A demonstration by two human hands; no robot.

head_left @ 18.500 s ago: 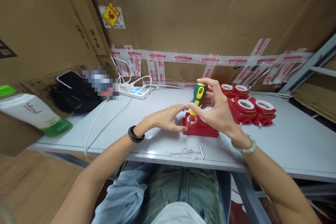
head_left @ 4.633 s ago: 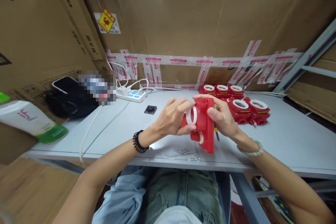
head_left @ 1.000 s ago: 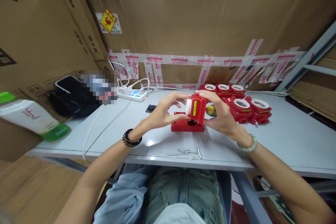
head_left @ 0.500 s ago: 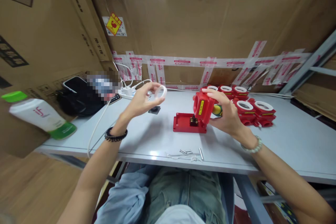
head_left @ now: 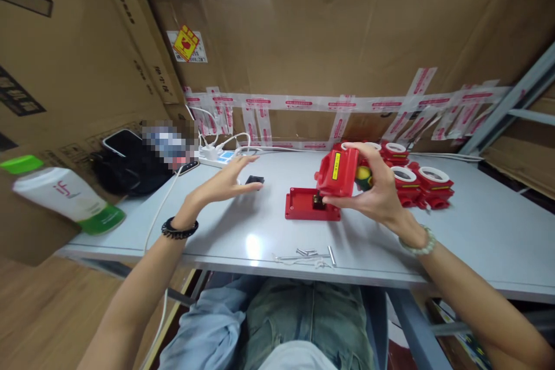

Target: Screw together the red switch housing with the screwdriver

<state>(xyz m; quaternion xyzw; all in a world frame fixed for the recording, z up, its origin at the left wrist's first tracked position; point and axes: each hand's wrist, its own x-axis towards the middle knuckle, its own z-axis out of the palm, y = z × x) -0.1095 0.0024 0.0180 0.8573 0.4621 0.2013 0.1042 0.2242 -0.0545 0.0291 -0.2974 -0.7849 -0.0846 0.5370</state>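
My right hand (head_left: pixel 376 188) grips a red box-shaped housing (head_left: pixel 339 172) with a yellow label, tilted above the table. Below it lies a flat red base (head_left: pixel 299 208) with a small black and brass part (head_left: pixel 318 202) on it; my right thumb is close to that part. A yellow-and-green object (head_left: pixel 364 177), possibly a tool handle, shows partly behind my right fingers. My left hand (head_left: pixel 223 182) is open over the table, fingers stretched out, nothing visible in it. Nearest to it is a small black square piece (head_left: pixel 255 180), beside the thumb tip.
Several red housings with white rings (head_left: pixel 433 175) stand at the right. Small metal screws and rods (head_left: pixel 309 252) lie near the front edge. A power strip (head_left: pixel 217 157), a phone (head_left: pixel 124 143), a black bag (head_left: pixel 117 170) and a bottle (head_left: pixel 65 193) are at the left. Cardboard (head_left: pixel 303 29) walls the back.
The white ring in my left hand is no longer visible; that hand has opened and moved slightly left and down. My right hand has tilted the red housing, its thumb now lower.
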